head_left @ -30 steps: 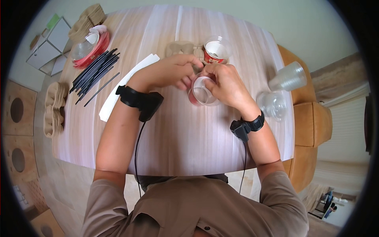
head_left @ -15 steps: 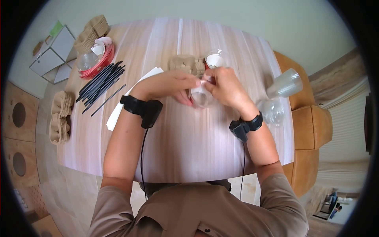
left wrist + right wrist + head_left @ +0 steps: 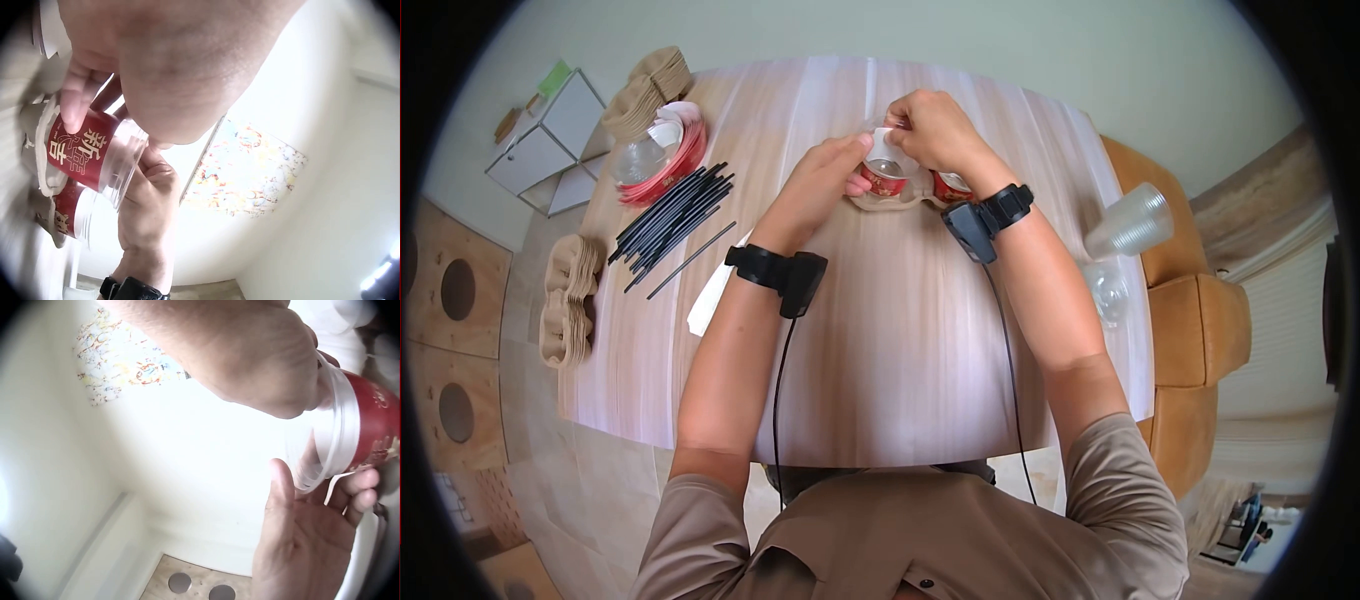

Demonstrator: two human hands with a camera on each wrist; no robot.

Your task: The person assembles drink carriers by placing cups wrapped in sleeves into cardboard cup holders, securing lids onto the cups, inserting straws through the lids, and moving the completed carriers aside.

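Note:
A clear plastic cup (image 3: 884, 173) with a red sleeve (image 3: 84, 150) bearing gold characters sits in a brown molded-pulp cup carrier (image 3: 895, 203). My left hand (image 3: 824, 182) holds it from the left, fingers on the sleeve and thumb up near the rim. From the far right side, my right hand (image 3: 940, 130) pinches the rim with curled fingers; the fingertips are partly hidden inside. White shows within the upper part of the cup. Beside it in the carrier stands a second red-sleeved cup (image 3: 951, 187), partly covered by my right wrist in the head view.
To the left lie black straws (image 3: 670, 220), a white paper strip (image 3: 712, 300) and stacked red sleeves (image 3: 678, 165). Stacks of pulp carriers (image 3: 568, 300) stand at the left edge. Nested clear cups (image 3: 1130, 218) and clear lids (image 3: 1108, 292) lie at the right edge.
Both hands have moved the sleeved cup away from me, from the table's middle into the carrier beside the other cup. My right hand has shifted to the cup's far side.

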